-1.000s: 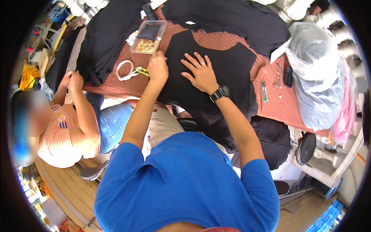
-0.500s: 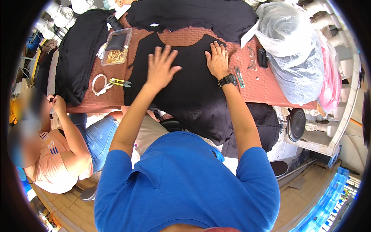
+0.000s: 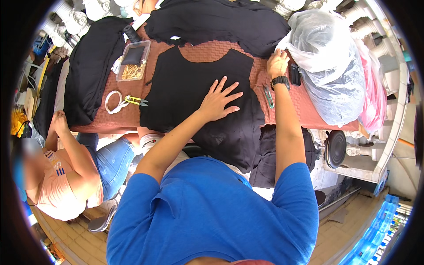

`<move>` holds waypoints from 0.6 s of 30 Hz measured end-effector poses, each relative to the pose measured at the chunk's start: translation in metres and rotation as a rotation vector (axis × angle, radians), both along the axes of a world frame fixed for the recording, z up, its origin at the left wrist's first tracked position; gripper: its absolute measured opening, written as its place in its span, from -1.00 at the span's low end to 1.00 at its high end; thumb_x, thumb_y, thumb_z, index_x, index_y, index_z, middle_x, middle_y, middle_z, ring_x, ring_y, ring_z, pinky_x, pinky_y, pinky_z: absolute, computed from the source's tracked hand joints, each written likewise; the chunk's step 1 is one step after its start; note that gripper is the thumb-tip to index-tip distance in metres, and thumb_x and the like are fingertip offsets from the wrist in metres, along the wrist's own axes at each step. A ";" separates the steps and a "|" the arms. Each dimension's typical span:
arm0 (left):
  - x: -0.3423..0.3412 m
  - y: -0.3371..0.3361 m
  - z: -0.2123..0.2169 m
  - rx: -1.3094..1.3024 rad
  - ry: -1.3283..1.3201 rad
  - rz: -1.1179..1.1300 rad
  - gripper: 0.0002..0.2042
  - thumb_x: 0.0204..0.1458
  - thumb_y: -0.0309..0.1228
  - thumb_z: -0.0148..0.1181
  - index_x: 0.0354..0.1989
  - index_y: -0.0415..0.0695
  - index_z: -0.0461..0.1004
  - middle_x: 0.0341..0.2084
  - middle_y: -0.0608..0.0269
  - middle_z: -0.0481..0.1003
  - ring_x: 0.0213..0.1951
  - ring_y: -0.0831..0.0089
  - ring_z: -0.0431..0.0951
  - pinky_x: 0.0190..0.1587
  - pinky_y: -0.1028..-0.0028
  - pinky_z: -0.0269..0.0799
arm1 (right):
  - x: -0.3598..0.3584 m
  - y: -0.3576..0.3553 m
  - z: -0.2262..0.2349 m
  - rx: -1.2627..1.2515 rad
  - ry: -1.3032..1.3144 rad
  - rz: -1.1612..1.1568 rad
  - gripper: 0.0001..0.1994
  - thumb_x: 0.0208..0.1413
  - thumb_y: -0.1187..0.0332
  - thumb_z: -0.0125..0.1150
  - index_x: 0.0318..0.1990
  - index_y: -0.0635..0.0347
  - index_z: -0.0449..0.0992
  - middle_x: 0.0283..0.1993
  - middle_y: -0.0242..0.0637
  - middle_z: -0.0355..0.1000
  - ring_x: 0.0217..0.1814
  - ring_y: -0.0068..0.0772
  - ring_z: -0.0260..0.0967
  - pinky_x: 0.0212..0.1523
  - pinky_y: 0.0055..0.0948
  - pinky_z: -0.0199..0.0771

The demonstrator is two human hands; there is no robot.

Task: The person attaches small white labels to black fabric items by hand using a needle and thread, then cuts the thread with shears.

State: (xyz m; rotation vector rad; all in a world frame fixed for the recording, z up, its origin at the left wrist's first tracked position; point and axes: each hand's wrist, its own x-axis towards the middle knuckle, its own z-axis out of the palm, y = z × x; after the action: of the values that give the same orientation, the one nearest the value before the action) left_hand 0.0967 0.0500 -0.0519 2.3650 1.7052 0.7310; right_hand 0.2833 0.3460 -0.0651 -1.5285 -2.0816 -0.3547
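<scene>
A black garment piece (image 3: 194, 75) with a scooped neckline lies spread on the table, its lower part hanging over the near edge. My left hand (image 3: 218, 100) rests flat on it, fingers spread. Off its right side, my right hand (image 3: 278, 63) has curled fingers at the lower end of a white strip (image 3: 282, 43) by the plastic bag. What those fingers hold, if anything, is hidden. Green-handled thread snips (image 3: 269, 97) lie just below this hand, and a black case (image 3: 295, 74) sits to its right. Yellow-handled snips (image 3: 135, 100) lie left of the garment.
On the reddish-brown tablecloth (image 3: 101, 118) stand a clear box (image 3: 133, 73) with gold-coloured pieces, a white ring (image 3: 114, 102) and a black thread cone (image 3: 131, 32). More black fabric (image 3: 216, 22) lies behind. A stuffed plastic bag (image 3: 329, 75) stands right. Another person (image 3: 73, 176) sits at left.
My left hand has slid right and nearer across the garment. My right hand has left the fabric and moved right, curling its fingers; the eyeglasses seen there before are now out of sight.
</scene>
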 end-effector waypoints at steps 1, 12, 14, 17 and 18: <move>0.000 0.005 0.002 -0.032 -0.051 -0.047 -0.51 0.19 0.04 0.14 0.28 0.23 0.44 0.45 0.30 0.16 0.51 -0.02 -0.12 0.47 -0.10 -0.20 | 0.017 0.018 -0.009 0.010 -0.045 0.038 -0.52 0.18 0.27 0.16 0.21 0.32 0.36 0.10 -0.02 0.43 0.09 0.04 0.37 0.12 -0.08 0.39; -0.052 0.010 0.028 -0.453 -1.361 0.264 -0.43 0.24 -0.19 0.18 0.28 -0.31 0.24 0.02 0.00 0.50 0.00 0.30 0.58 0.04 0.36 0.51 | -0.059 -0.280 0.061 -0.083 0.165 0.868 -0.52 0.14 0.48 0.19 0.24 0.35 0.37 0.18 0.04 0.37 0.22 0.04 0.32 0.18 -0.12 0.33; -0.058 0.005 0.014 -0.341 -1.165 0.482 -0.57 0.12 -0.49 0.26 0.14 -0.34 0.33 -0.13 0.01 0.59 -0.09 0.35 0.63 -0.09 0.42 0.53 | -0.061 -0.287 0.069 -0.270 0.187 1.030 -0.53 0.20 0.35 0.21 0.23 0.38 0.37 0.25 0.06 0.33 0.31 0.06 0.25 0.31 -0.11 0.24; -0.064 -0.002 0.019 -0.372 -1.152 0.567 -0.55 0.12 -0.50 0.26 0.17 -0.34 0.32 -0.16 -0.03 0.61 -0.14 0.36 0.65 -0.11 0.43 0.53 | -0.065 -0.246 0.070 -0.377 0.403 0.999 -0.53 0.19 0.29 0.23 0.17 0.40 0.40 0.20 0.05 0.37 0.25 0.10 0.28 0.25 -0.09 0.28; -0.067 -0.002 0.015 -0.366 -1.157 0.573 -0.55 0.11 -0.53 0.26 0.17 -0.33 0.31 -0.18 -0.05 0.63 -0.19 0.34 0.67 -0.14 0.41 0.54 | -0.071 -0.224 0.066 -0.282 0.443 0.946 -0.56 0.20 0.28 0.22 0.13 0.40 0.42 0.13 0.08 0.41 0.19 0.15 0.31 0.21 -0.06 0.31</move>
State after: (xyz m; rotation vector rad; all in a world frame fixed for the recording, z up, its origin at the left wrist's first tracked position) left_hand 0.0299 0.0481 -0.0370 0.8081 1.6415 1.3322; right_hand 0.2122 0.1220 0.0006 -0.5151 -2.2472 0.5870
